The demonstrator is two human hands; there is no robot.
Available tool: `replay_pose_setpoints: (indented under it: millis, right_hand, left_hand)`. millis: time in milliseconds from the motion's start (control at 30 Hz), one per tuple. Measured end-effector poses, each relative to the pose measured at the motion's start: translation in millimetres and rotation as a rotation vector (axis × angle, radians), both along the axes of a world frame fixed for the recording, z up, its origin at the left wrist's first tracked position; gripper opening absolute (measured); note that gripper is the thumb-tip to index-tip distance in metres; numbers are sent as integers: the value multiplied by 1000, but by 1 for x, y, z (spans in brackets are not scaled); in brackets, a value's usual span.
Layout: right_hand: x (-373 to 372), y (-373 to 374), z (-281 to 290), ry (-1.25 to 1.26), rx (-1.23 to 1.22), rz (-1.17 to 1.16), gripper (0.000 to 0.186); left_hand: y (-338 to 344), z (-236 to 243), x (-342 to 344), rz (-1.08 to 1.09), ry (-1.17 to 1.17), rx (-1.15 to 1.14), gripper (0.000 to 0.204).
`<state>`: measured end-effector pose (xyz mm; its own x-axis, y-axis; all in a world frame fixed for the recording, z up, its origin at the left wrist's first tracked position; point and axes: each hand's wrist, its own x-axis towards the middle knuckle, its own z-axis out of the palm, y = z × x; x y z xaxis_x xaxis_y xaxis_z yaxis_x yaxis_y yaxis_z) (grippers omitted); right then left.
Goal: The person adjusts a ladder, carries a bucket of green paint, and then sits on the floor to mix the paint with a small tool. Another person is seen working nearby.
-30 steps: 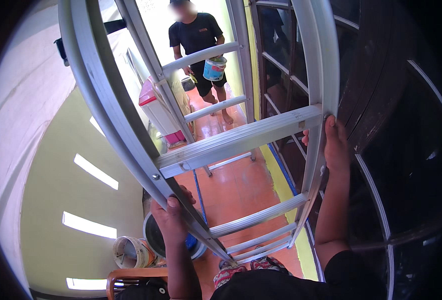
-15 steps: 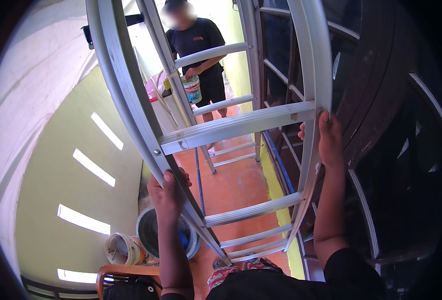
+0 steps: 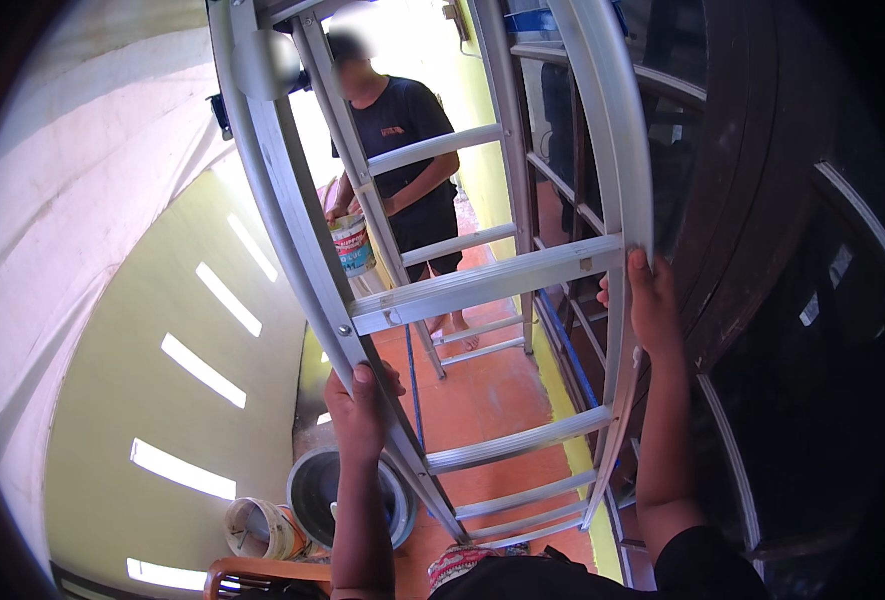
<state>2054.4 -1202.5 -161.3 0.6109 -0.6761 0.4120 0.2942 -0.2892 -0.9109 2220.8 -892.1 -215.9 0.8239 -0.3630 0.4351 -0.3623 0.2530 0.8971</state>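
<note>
An aluminium stepladder (image 3: 492, 284) stands upright right in front of me, its two halves spread over the floor. My left hand (image 3: 359, 408) is closed around its left side rail, just below a wide step. Higher up, my right hand (image 3: 652, 305) grips the right rail, fingers wrapped behind it. Through the rungs, on the far side, a person (image 3: 399, 130) in a dark T-shirt holds a small paint bucket (image 3: 352, 246) by its rim.
Low on the left are a large dark tub (image 3: 312, 490), a dirty white bucket (image 3: 252, 528) and a brown chair (image 3: 262, 568). A slotted yellow-green wall (image 3: 172, 410) bounds that side; dark framed windows (image 3: 762, 300) line the right. Underfoot is orange floor (image 3: 482, 400).
My view has shifted, so the ladder appears slightly lower. Both hands keep their hold on its rails. The person beyond has shifted with the bucket, which now appears lower and further left.
</note>
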Motion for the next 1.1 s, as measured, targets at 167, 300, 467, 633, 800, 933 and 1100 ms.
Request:
replay_pose_setpoints:
  millis: [167, 300, 467, 633, 800, 933, 1100]
  right_hand:
    - [-1, -5, -9, -9, 9, -5, 64]
    - [-3, -4, -12, -11, 15, -41, 65]
    - [-3, 3, -13, 23, -12, -123, 66]
    - [-3, 11, -19, 85, -57, -143, 69]
    - [-3, 18, -23, 47, -63, -218, 71]
    - [-5, 20, -23, 46, -15, -228, 76]
    - [-7, 18, -25, 41, -19, -190, 84]
  left_hand:
    - [-2, -9, 0, -42, 15, -65, 56]
    - [-8, -14, -3, -5, 7, -60, 57]
    - [-1, -10, -1, -21, -6, -44, 57]
    - [9, -12, 2, -102, 20, -64, 57]
    - [18, -20, 4, -98, 86, -96, 58]
    - [21, -20, 7, -138, 79, -80, 60]
    - [18, -17, 1, -128, 83, -130, 60]
